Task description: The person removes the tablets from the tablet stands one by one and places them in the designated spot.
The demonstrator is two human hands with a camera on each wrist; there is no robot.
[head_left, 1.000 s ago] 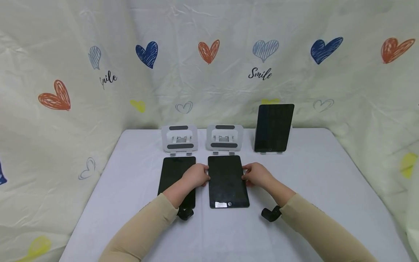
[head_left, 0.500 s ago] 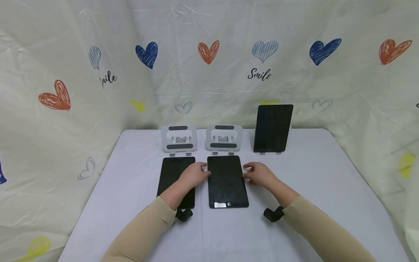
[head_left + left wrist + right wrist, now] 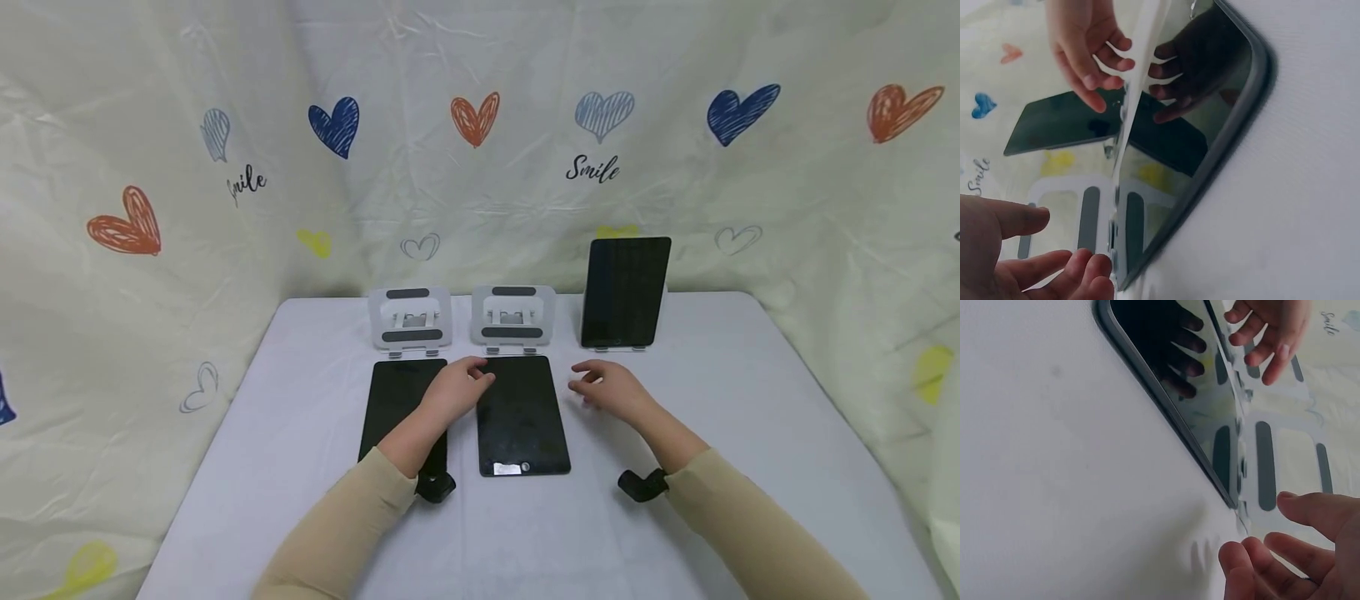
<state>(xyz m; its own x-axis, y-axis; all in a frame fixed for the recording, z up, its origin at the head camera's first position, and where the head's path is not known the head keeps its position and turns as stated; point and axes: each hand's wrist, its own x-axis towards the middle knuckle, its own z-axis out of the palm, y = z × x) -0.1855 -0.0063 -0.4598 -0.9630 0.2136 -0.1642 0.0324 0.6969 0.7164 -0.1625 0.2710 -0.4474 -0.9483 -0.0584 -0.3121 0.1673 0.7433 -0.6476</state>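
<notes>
A black tablet (image 3: 522,429) lies flat, screen up, in the middle of the white table. My left hand (image 3: 453,392) hovers over its upper left corner, fingers loosely bent with nothing between them. To the tablet's right, my right hand (image 3: 613,392) is held apart from its edge, thumb and fingers spread and holding nothing. In the left wrist view the left hand (image 3: 1041,262) shows a gap between thumb and fingers. The right wrist view has the right hand (image 3: 1297,556) beyond the tablet's corner. A second black tablet (image 3: 396,390) lies partly hidden under the left forearm.
Behind the flat tablets stand two pale tablet stands, a left one (image 3: 410,318) and a middle one (image 3: 513,317), with dark pads. A third tablet (image 3: 627,292) leans upright on its stand at the back right. A heart-printed curtain (image 3: 480,200) hangs behind the table (image 3: 720,383).
Both hands have left the middle tablet's side edges. The left has moved up and over its corner, the right up and away to the right. The tablet has stayed in place.
</notes>
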